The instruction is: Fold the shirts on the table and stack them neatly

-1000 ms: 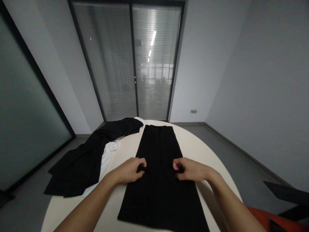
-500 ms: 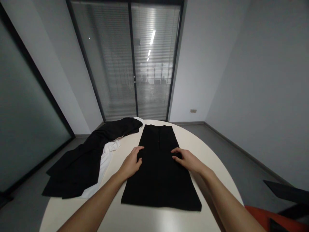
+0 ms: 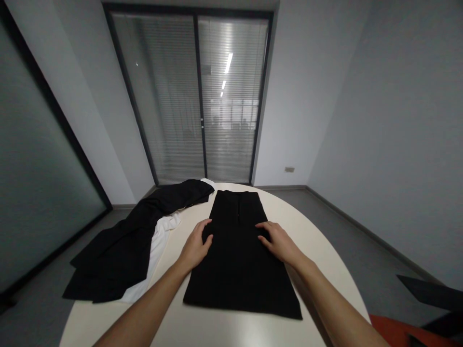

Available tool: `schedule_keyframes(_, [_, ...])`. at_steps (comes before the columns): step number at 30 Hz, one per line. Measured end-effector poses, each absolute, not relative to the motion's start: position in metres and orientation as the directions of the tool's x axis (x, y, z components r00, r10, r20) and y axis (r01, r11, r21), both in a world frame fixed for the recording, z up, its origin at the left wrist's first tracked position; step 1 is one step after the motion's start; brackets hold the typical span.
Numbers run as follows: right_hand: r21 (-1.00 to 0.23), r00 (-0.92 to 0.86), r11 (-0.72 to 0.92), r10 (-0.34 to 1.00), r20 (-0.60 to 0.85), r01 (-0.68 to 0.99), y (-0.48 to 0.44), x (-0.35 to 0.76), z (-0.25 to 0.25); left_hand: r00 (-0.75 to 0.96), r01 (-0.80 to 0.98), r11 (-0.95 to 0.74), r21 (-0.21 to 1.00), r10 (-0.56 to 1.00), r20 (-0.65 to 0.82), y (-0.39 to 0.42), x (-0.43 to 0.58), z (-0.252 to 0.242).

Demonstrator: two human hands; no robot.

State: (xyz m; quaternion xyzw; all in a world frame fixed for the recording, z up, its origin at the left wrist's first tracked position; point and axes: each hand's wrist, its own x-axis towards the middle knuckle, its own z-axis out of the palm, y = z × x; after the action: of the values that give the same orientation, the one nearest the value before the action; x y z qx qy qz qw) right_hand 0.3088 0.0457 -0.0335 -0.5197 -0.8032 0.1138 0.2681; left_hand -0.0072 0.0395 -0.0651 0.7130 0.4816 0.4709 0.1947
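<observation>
A folded black garment (image 3: 238, 260) lies flat down the middle of a round white table (image 3: 318, 241). My left hand (image 3: 195, 246) rests flat on its left edge with the fingers stretched out. Across from it, my right hand (image 3: 277, 241) lies flat on the right edge, fingers also extended. Neither hand holds anything; both press on the cloth about halfway along its length.
A heap of black clothing (image 3: 126, 241) with a white piece (image 3: 159, 236) under it hangs over the table's left side. Glass doors with blinds (image 3: 195, 101) stand behind the table. An orange chair seat (image 3: 401, 332) shows at the lower right.
My hands were pinching the garment a second ago; the near part has since been folded forward, making it shorter, and both hands now lie open and flat on it.
</observation>
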Motion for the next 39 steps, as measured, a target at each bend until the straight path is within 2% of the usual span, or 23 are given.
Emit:
schedule_keyframes(4, [-0.397, -0.335, 0.456, 0.879, 0.338, 0.796, 0.041, 0.303, -0.025, 0.106, 0.502, -0.491, 0.712, 0.852, 0.513, 0.042, -0.01, -0.074])
schedule_keyframes(7, [-0.39, -0.381, 0.499, 0.859, 0.342, 0.774, 0.028, 0.292, -0.006, 0.096, 0.43, -0.447, 0.784, 0.886, 0.453, 0.046, -0.012, -0.078])
schedule_keyframes(9, [-0.448, -0.498, 0.557, 0.829, 0.253, 0.7, 0.015, 0.282, 0.007, 0.08, 0.372, -0.396, 0.839, 0.914, 0.397, 0.048, -0.013, -0.078])
schedule_keyframes(12, [-0.561, -0.691, 0.59, 0.721, 0.044, 0.58, -0.005, 0.267, 0.02, 0.063, 0.346, -0.364, 0.865, 0.929, 0.366, 0.048, -0.013, -0.075])
schedule_keyframes(15, [-0.594, -0.774, 0.586, 0.624, -0.103, 0.551, -0.023, 0.252, 0.025, 0.072, 0.353, -0.367, 0.86, 0.928, 0.366, 0.048, -0.012, -0.073])
schedule_keyframes(18, [-0.511, -0.788, 0.633, 0.595, -0.158, 0.581, -0.035, 0.237, 0.025, 0.077, 0.357, -0.365, 0.859, 0.929, 0.363, 0.049, -0.012, -0.072])
schedule_keyframes(22, [-0.352, -0.781, 0.706, 0.607, -0.146, 0.614, -0.042, 0.226, 0.025, 0.084, 0.405, -0.38, 0.832, 0.921, 0.38, 0.05, -0.012, -0.073])
schedule_keyframes(26, [-0.326, -0.785, 0.724, 0.609, -0.109, 0.607, -0.041, 0.225, 0.024, 0.095, 0.478, -0.414, 0.774, 0.901, 0.423, 0.051, -0.011, -0.074])
schedule_keyframes(31, [-0.452, -0.793, 0.671, 0.589, -0.157, 0.588, -0.035, 0.231, 0.022, 0.094, 0.517, -0.4, 0.757, 0.905, 0.415, 0.049, -0.009, -0.069])
schedule_keyframes(34, [-0.559, -0.801, 0.597, 0.549, -0.239, 0.576, -0.033, 0.235, 0.022, 0.106, 0.555, -0.391, 0.734, 0.909, 0.403, 0.043, -0.008, -0.058])
schedule_keyframes(36, [-0.644, -0.806, 0.503, 0.482, -0.344, 0.576, -0.033, 0.236, 0.02, 0.161, 0.597, -0.39, 0.701, 0.914, 0.371, 0.036, -0.008, -0.047])
schedule_keyframes(39, [-0.755, -0.82, 0.324, 0.28, -0.499, 0.57, -0.034, 0.234, 0.012, 0.304, 0.669, -0.399, 0.627, 0.917, 0.259, 0.023, -0.007, -0.03])
